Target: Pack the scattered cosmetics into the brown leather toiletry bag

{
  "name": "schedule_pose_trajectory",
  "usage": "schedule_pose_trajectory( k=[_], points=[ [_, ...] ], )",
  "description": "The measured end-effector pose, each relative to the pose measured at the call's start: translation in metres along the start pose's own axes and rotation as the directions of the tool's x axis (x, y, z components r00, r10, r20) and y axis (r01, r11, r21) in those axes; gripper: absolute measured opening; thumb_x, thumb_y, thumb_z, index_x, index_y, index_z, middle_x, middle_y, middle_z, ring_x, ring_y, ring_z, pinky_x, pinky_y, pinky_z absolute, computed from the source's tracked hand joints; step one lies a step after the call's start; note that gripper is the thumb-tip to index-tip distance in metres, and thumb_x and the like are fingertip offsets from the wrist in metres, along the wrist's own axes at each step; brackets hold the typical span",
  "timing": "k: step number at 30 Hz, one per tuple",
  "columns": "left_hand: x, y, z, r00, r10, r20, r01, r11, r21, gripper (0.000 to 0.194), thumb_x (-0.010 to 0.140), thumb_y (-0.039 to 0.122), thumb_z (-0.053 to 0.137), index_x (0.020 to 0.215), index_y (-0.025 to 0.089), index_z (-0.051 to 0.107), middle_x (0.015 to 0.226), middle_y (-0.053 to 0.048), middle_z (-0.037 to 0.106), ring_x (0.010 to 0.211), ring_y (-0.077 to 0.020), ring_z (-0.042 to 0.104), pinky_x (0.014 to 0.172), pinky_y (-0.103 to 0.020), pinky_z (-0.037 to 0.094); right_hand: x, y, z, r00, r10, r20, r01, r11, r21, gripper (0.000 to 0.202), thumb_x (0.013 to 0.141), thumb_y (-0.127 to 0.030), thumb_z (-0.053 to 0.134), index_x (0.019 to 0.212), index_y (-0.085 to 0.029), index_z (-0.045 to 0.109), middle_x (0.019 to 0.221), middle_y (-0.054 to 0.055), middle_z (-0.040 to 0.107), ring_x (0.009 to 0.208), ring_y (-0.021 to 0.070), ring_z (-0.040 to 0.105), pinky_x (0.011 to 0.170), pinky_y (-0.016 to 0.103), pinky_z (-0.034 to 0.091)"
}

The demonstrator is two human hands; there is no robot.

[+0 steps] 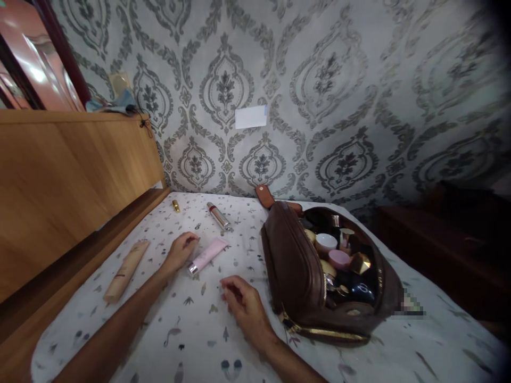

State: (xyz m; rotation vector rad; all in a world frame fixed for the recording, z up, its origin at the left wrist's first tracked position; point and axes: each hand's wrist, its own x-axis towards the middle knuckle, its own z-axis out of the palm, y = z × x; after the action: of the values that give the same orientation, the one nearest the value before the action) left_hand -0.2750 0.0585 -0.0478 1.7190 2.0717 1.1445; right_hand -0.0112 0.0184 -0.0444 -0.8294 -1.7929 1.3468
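A pink tube with a silver cap lies on the patterned white cloth between my two hands. My left hand is just left of the tube, fingers curled together, and whether anything small is between them cannot be made out. My right hand is held below and right of the tube, its fingers loosely bent and apart with nothing in them. To its right stands a brown cosmetic bag, unzipped, with several jars and bottles inside, among them a white jar and a pink jar.
A beige tube lies at the left. Further back are a silver-capped cylinder and a small gold item. A wooden panel borders the left side; patterned wallpaper rises behind.
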Motion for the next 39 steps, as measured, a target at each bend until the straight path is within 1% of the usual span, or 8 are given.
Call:
schedule_pose_trajectory(
  k=[5,9,13,20,24,30,35,39],
  points=[
    [0.054,-0.019,-0.013,0.989,-0.093,-0.116,0.119,0.964,0.236,0.023,0.083,0.021,0.055,0.1,0.018,0.069,0.106,-0.01,0.065,0.107,-0.0267,0.059,0.098,-0.039,0.044,0.001,0.003,0.0,1.0,-0.008,0.012,0.008,1.0,-0.025,0.024,0.088,-0.032,0.049,0.095,-0.016,0.066,0.082,0.007,0.066,0.078,0.0201,0.062,0.06,0.026,0.045],
    [0.089,-0.031,-0.019,0.962,-0.183,-0.201,0.248,0.894,0.374,0.033,0.089,0.026,0.059,0.12,0.015,0.062,0.123,-0.012,0.06,0.118,-0.029,0.053,0.103,-0.048,0.038,0.001,0.006,0.001,1.0,-0.007,-0.003,0.007,1.0,-0.028,0.021,0.088,-0.031,0.05,0.093,-0.017,0.066,0.083,0.007,0.065,0.078,0.0199,0.062,0.064,0.027,0.047],
    [0.104,-0.039,-0.016,0.946,-0.229,-0.229,0.312,0.833,0.458,0.041,0.092,0.03,0.052,0.131,0.016,0.058,0.124,-0.018,0.061,0.118,-0.033,0.053,0.099,-0.048,0.039,0.0,0.007,0.001,1.0,-0.001,-0.006,0.0,1.0,-0.02,0.02,0.088,-0.03,0.052,0.094,-0.018,0.066,0.085,0.007,0.065,0.079,0.0201,0.062,0.068,0.029,0.048],
    [0.119,-0.04,-0.018,0.949,-0.227,-0.218,0.311,0.787,0.534,0.042,0.09,0.029,0.049,0.128,0.015,0.062,0.124,-0.024,0.063,0.12,-0.0386,0.052,0.096,-0.049,0.04,0.001,0.009,0.0,0.999,-0.03,-0.012,0.03,0.999,-0.025,0.019,0.088,-0.028,0.051,0.094,-0.018,0.067,0.086,0.007,0.065,0.083,0.0206,0.062,0.072,0.029,0.049],
    [0.119,-0.04,-0.025,0.95,-0.222,-0.22,0.307,0.799,0.517,0.037,0.089,0.023,0.049,0.12,0.012,0.065,0.116,-0.024,0.065,0.113,-0.0374,0.057,0.094,-0.046,0.042,0.001,0.009,0.0,1.0,-0.021,-0.003,0.021,0.999,-0.037,0.021,0.087,-0.027,0.051,0.095,-0.017,0.068,0.085,0.007,0.065,0.082,0.02,0.062,0.068,0.027,0.048],
    [0.097,-0.037,-0.034,0.939,-0.202,-0.28,0.306,0.862,0.404,0.026,0.084,0.016,0.052,0.106,0.021,0.066,0.11,-0.015,0.065,0.108,-0.0317,0.059,0.087,-0.038,0.044,0.001,0.005,-0.001,1.0,-0.019,-0.016,0.018,1.0,-0.025,0.018,0.087,-0.027,0.053,0.093,-0.018,0.068,0.085,0.007,0.066,0.08,0.0196,0.062,0.061,0.025,0.046],
    [0.079,-0.028,-0.038,0.915,-0.232,-0.331,0.304,0.935,0.184,0.015,0.083,0.018,0.05,0.093,0.022,0.061,0.094,-0.009,0.067,0.092,-0.0266,0.061,0.077,-0.035,0.044,0.0,0.003,0.0,1.0,-0.014,-0.011,0.014,1.0,-0.004,0.019,0.087,-0.03,0.053,0.092,-0.018,0.066,0.082,0.006,0.065,0.076,0.0193,0.062,0.057,0.024,0.046],
    [0.061,-0.008,-0.036,0.941,-0.209,-0.265,0.2,0.978,-0.062,0.015,0.078,0.031,0.054,0.089,0.021,0.058,0.079,-0.003,0.065,0.08,-0.0214,0.062,0.069,-0.03,0.046,0.0,0.004,0.001,0.999,0.043,0.0,-0.042,0.996,0.077,0.027,0.088,-0.039,0.053,0.098,-0.017,0.064,0.083,0.005,0.062,0.074,0.0183,0.064,0.055,0.024,0.047]
  ],
)
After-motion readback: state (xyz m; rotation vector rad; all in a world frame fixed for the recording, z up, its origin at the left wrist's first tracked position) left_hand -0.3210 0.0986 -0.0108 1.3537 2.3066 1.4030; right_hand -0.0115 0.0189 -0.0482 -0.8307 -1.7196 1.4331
